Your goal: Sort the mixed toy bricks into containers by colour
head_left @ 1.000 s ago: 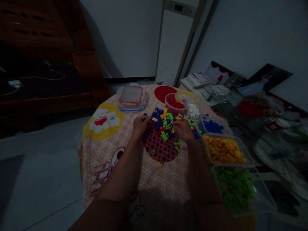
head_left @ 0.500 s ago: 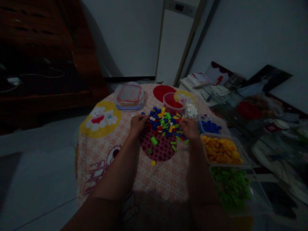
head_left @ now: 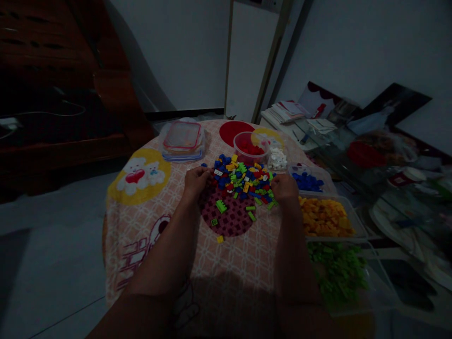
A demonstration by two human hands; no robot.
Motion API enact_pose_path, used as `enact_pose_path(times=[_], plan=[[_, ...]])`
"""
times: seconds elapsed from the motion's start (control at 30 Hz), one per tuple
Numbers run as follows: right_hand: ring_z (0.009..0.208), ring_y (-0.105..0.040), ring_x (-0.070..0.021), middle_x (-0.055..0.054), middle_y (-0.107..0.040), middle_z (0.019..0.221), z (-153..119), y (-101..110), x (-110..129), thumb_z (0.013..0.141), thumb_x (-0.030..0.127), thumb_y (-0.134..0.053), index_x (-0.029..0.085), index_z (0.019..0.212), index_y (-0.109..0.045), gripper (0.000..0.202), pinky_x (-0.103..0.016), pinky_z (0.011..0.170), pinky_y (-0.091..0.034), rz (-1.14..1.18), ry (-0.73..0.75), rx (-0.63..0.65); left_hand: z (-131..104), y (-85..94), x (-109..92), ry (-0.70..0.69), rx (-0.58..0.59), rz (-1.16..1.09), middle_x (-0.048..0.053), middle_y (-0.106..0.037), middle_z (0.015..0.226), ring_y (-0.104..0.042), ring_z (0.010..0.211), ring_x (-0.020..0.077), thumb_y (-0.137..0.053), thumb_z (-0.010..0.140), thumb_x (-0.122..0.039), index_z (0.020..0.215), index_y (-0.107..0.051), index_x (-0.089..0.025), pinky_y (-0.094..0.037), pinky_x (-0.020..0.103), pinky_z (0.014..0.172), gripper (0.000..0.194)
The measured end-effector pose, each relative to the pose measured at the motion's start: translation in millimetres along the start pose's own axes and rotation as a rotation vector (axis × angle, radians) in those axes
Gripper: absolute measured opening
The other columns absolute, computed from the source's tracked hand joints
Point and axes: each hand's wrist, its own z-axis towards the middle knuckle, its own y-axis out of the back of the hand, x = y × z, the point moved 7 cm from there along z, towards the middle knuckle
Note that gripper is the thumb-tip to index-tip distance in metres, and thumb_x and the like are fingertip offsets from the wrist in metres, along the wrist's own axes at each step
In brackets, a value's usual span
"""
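A mixed pile of toy building bricks (head_left: 243,181) in blue, yellow, green, red and white lies on the patterned tablecloth (head_left: 226,263). At its left edge is my left hand (head_left: 197,182), fingers bent and closed; what they hold, if anything, is too small to make out. My right hand (head_left: 286,189) is curled shut just off the pile's right side, its fingertips mostly hidden from me. Nearer to me lie a loose green brick (head_left: 221,206), a small dark green-edged piece (head_left: 213,222) and a yellow brick (head_left: 220,239).
Behind the pile stands a round tub of red bricks (head_left: 251,148) beside white bricks (head_left: 278,159). Down the right side are boxes of blue bricks (head_left: 307,182), yellow bricks (head_left: 326,217) and green bricks (head_left: 341,273). Stacked lidded containers (head_left: 182,141) sit back left.
My right hand has shifted right, away from the pile toward the boxes. My left hand stays at the pile's left edge. The whole view has swung slightly to the right.
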Motion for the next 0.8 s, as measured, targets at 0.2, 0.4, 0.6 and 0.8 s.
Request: enact_pose_path(times=[0.2, 0.4, 0.6, 0.8], plan=[[0.093, -0.074, -0.0248, -0.013, -0.080, 0.091, -2.1, 6.4, -5.2, 0.092, 0.012, -0.057, 0.020, 0.089, -0.084, 0.029, -0.030, 0.082, -0.051, 0.013, 0.009, -0.023, -2.4, -0.3, -2.9, -0.006, -0.002, -0.001, 0.000, -0.067, 0.063, -0.057, 0.051, 0.0120, -0.065, 0.074, -0.024, 0.079, -0.076, -0.015, -0.044, 0.022, 0.052, 0.015], [0.092, -0.075, -0.0251, -0.016, -0.081, 0.097, 2.1, -6.1, -8.5, 0.092, 0.011, -0.056, 0.013, 0.092, -0.085, 0.029, -0.029, 0.079, -0.050, -0.036, 0.038, 0.047, -0.7, 0.6, 2.9, -0.016, -0.022, 0.040, 0.000, -0.070, 0.067, -0.060, 0.055, 0.0134, -0.066, 0.077, -0.028, 0.084, -0.078, -0.017, -0.044, 0.023, 0.054, 0.019], [0.093, -0.077, -0.0205, -0.010, -0.084, 0.098, -4.3, -8.7, 20.1, 0.090, 0.013, -0.062, 0.019, 0.093, -0.088, 0.027, -0.023, 0.078, -0.050, -0.020, 0.149, 0.231, 1.6, 0.7, 5.0, -0.030, -0.032, 0.050, 0.000, -0.070, 0.066, -0.059, 0.054, 0.0134, -0.064, 0.075, -0.027, 0.083, -0.078, -0.017, -0.044, 0.023, 0.053, 0.019], [0.100, -0.077, -0.0223, -0.012, -0.083, 0.110, -19.9, -22.6, 48.8, 0.092, 0.022, -0.068, 0.018, 0.103, -0.086, 0.021, -0.024, 0.077, -0.050, -0.142, 0.123, 0.415, 0.0, -1.0, 2.6, -0.036, -0.015, 0.035, 0.001, -0.071, 0.066, -0.061, 0.055, 0.0142, -0.065, 0.076, -0.028, 0.083, -0.078, -0.016, -0.047, 0.024, 0.055, 0.019]])
